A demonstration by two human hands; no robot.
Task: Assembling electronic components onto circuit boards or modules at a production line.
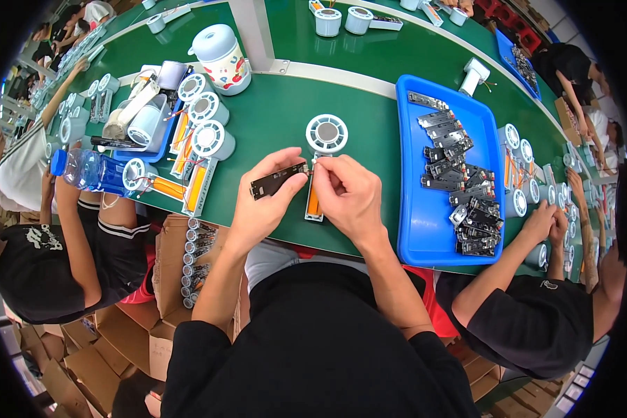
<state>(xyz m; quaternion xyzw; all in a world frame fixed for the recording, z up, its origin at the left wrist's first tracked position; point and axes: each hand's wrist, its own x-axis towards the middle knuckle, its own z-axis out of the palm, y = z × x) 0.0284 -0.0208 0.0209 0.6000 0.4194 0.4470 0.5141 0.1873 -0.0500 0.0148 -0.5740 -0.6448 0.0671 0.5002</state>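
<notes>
1. Our left hand (259,210) grasps a black circuit board (277,182) in a pinch.
2. Just right of that grip, our right hand (352,196) curls; we cannot tell whether it grasps anything.
3. Between our hands, and reaching beyond them, lies a pale round-headed device (327,132).
4. Right of both, a blue tray (418,226) bears more boards (447,132).

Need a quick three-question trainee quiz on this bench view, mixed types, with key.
1. Which hand holds the black electronic module?

2. What lies in the near large blue tray on the right?
a) drink bottles
b) black electronic modules
c) cardboard boxes

3. Fill in: the cylinder in the open pale handle beside the right hand is ____ in colour.

Key:
1. The left hand
2. b
3. orange
</notes>
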